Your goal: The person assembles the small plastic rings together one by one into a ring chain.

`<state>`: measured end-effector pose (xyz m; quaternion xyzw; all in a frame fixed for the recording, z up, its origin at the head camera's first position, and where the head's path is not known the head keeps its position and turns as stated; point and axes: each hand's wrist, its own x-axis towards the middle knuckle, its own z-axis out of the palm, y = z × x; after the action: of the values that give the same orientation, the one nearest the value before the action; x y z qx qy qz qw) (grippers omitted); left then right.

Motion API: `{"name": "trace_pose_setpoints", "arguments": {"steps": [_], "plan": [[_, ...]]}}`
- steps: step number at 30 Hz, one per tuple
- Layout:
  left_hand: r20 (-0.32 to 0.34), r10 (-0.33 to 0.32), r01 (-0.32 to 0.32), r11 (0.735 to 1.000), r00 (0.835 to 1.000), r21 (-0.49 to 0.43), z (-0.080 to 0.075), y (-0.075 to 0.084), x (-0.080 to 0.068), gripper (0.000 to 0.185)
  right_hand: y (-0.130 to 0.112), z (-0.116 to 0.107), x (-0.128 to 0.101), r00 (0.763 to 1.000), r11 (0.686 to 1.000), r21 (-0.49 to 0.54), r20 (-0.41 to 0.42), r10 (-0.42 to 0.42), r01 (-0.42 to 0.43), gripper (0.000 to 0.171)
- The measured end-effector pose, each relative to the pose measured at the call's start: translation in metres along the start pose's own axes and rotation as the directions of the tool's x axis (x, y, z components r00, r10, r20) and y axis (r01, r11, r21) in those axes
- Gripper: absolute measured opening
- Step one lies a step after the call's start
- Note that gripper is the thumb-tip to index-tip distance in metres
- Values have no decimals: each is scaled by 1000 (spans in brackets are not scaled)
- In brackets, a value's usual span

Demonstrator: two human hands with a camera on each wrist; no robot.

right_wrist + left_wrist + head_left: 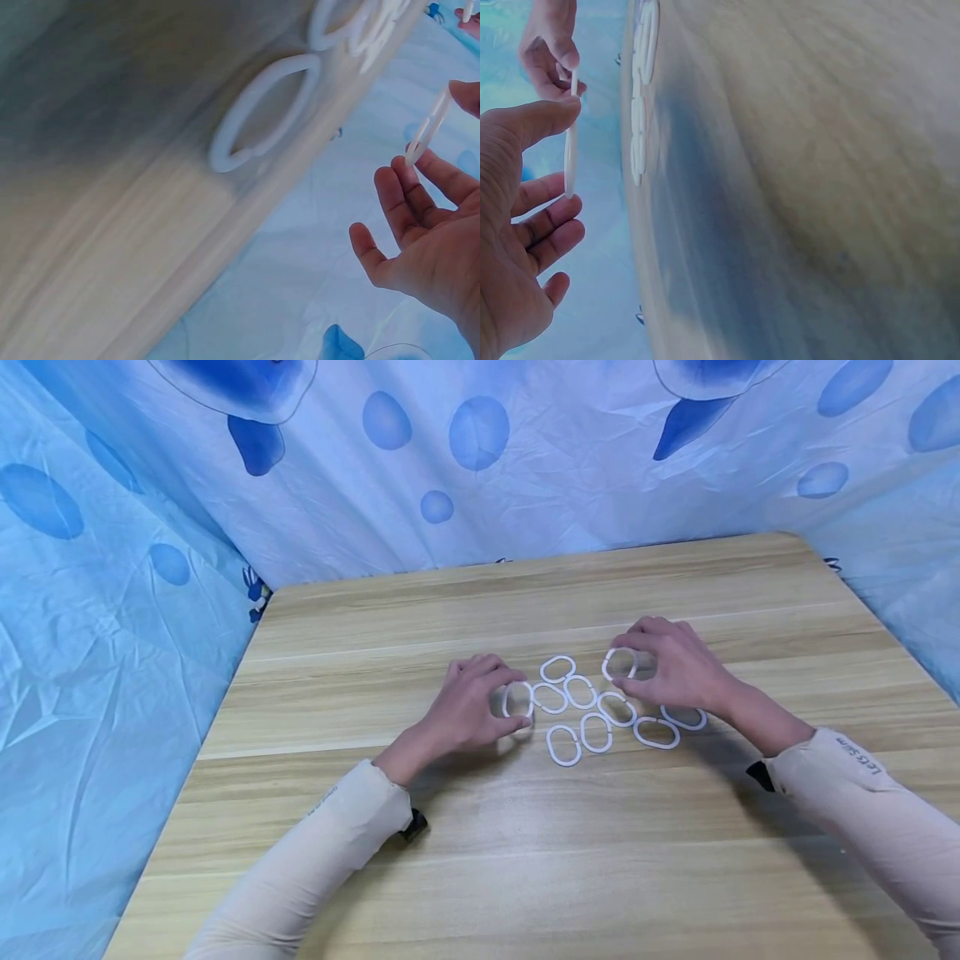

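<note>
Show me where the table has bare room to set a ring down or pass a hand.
Bare wood: the near strip of the table between the sleeves, the far band toward the blue curtain, and the left and right edges. Crowded: mid-table, where the loose rings lie clustered between the left hand and right hand, each holding a ring.

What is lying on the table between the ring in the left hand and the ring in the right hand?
In the head view, loose white rings lie on the wooden table between the left hand's ring and the right hand's ring.
</note>
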<state>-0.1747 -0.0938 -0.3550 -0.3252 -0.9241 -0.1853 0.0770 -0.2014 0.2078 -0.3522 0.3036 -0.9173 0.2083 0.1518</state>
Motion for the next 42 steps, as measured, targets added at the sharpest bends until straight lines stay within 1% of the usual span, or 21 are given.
{"name": "trace_pose_setpoints", "arguments": {"steps": [4,11,13,20,26,31,36,42], "plan": [[-21,19,-19,1000,1000,1,-1,0,1,58,-6,-3,3,999,999,35,-29,-28,29,37],[-56,46,-46,999,997,-2,-1,1,2,54,-15,-3,6,995,993,86,-60,-76,81,41],[-66,53,-54,999,996,-4,-1,1,3,54,-17,-3,7,995,991,100,-61,-80,85,42],[-93,69,-69,998,993,-3,0,2,5,54,-27,-2,9,997,983,167,-21,-71,74,40],[-118,87,-87,996,989,5,0,4,7,53,-33,2,12,996,963,259,17,-84,77,37],[-139,110,-111,994,984,-2,-1,4,8,54,-38,5,13,995,943,333,84,-57,26,38],[-150,117,-120,993,982,-11,-2,6,9,54,-43,8,14,992,922,386,116,-49,1,38],[-178,132,-138,990,975,-21,-3,8,10,54,-50,11,14,984,895,442,176,-19,-62,38]]}}
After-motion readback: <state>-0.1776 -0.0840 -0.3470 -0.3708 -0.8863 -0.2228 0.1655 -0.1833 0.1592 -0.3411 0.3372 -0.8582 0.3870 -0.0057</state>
